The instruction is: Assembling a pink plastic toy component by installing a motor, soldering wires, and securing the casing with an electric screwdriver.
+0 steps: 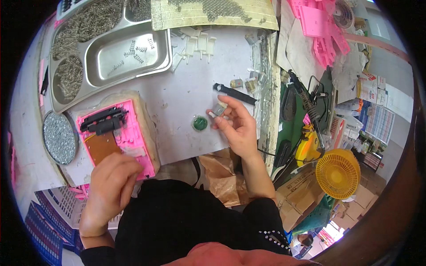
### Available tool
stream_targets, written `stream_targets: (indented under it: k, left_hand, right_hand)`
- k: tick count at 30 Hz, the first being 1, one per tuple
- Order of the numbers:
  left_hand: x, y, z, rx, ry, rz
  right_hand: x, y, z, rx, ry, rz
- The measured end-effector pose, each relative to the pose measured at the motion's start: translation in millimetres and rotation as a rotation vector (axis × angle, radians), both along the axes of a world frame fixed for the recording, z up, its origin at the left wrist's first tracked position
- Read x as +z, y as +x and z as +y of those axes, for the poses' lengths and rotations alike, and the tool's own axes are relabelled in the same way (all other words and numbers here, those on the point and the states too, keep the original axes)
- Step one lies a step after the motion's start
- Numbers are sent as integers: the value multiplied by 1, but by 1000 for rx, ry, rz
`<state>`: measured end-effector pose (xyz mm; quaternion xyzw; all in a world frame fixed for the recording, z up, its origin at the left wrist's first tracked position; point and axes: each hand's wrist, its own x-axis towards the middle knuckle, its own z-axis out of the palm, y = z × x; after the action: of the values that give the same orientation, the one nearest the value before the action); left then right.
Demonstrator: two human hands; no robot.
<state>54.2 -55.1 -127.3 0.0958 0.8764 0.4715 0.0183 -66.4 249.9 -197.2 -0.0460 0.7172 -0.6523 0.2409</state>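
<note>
Landmark: 1 pink rectangular plastic housing [138,144], lying on a soft cream-coloured pad [145,119] on the white tabletop [177,139]. In the housing's far part we note a long black plastic assembly [104,123]; nearer, a flat brown sheet [102,148].

Left hand [113,181]: over the near end of the housing, fingers curled downward. Its fingertips are partly hidden, so we cannot tell whether it grasps anything.

Right hand [239,127]: raised, well to the right of the housing, grasping 1 small grey metal motor [219,109] between thumb and fingers.

Between the housing and the right hand we record 1 small round dish of dark green material [199,123]. Farther right and beyond the housing: 1 straight black bar [235,94], with several small metal motors [237,83] just past it. Beyond the housing we see a shiny steel compartment tray [104,55] bearing coiled metal springs [91,22]; beyond and rightward, white stemmed plastic pieces [202,44]. Left of the housing: 1 oval heap of silver-grey bits [60,138].
</note>
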Motion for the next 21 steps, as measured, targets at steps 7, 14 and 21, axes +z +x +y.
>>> stream_targets:
  k: [7, 14, 21]
  left_hand:
    - [-10, -3, -8, 12, 85, -31]
    - [-18, -10, -16, -24, 155, -42]
    - [-26, -10, -20, 2, 185, -31]
  right_hand:
    - [-2, -8, 0, 77, -76, -104]
    - [-1, -12, 0, 143, -53, -137]
    - [4, -14, -3, 72, -126, -158]
